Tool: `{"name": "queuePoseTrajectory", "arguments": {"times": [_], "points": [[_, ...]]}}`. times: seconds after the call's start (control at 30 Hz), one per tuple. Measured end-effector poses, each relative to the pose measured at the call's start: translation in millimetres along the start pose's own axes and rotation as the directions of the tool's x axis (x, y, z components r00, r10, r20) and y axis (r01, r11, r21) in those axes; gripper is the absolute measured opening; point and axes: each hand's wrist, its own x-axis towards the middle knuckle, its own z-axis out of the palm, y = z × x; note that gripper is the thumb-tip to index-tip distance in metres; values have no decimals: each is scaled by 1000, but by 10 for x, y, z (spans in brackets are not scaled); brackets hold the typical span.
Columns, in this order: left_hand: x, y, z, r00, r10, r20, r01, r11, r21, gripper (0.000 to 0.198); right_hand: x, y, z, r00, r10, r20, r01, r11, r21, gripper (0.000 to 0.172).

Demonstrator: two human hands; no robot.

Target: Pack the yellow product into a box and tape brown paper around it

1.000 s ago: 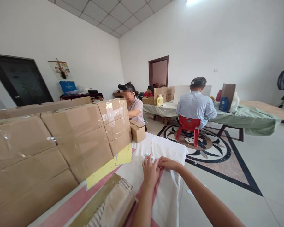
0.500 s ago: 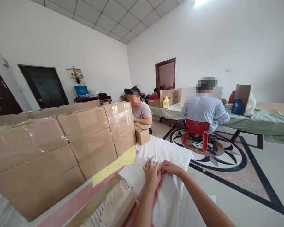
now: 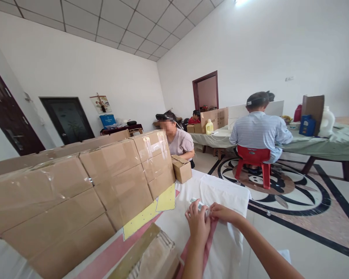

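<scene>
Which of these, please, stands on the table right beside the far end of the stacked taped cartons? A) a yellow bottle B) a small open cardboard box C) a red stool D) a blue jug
B: a small open cardboard box sits on the white cloth next to the end of the taped cartons; beyond it the person's left hand and right hand pinch a small pale item.

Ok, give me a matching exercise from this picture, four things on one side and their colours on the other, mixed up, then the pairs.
Things:
1. chair
2. jug
3. taped boxes
4. cloth under the left hand and right hand

Colours:
A. brown
B. white
C. red
D. yellow

Pairs: 1-C, 2-D, 3-A, 4-B
</scene>
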Motion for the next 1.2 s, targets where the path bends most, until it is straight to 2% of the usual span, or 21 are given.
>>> {"name": "queuePoseTrajectory", "arguments": {"times": [0.4, 0.63, 0.87, 1.03, 1.1, 1.2], "points": [[20, 38, -63, 998, -12, 54, 14, 1000, -26, 32, -63, -100, 10, 1000, -1, -5, 1, 1000, -26, 24], [63, 114, -94, 999, -34, 30, 33, 999, 7, 28, -106, -159, 39, 999, 23, -40, -24, 999, -26, 22], [44, 27, -57, 999, 33, -2, -33, 999, -17, 27, -87, -120, 52, 999, -6, -46, 3, 998, -56, 30], [15, 3, -23, 999, 14, -32, -15, 999, -39, 28, -103, -131, 63, 998, -38, -49, 32, 992, -118, 35], [9, -30, 9, 998, -18, -58, 15, 998, -53, 32, -100, -130, 59, 997, -66, -44, 59, 987, -149, 38], [11, -112, 63, 990, -100, -100, 94, 994, -59, 57, -85, -115, 44, 994, -109, -23, 102, 976, -195, 42]]}}
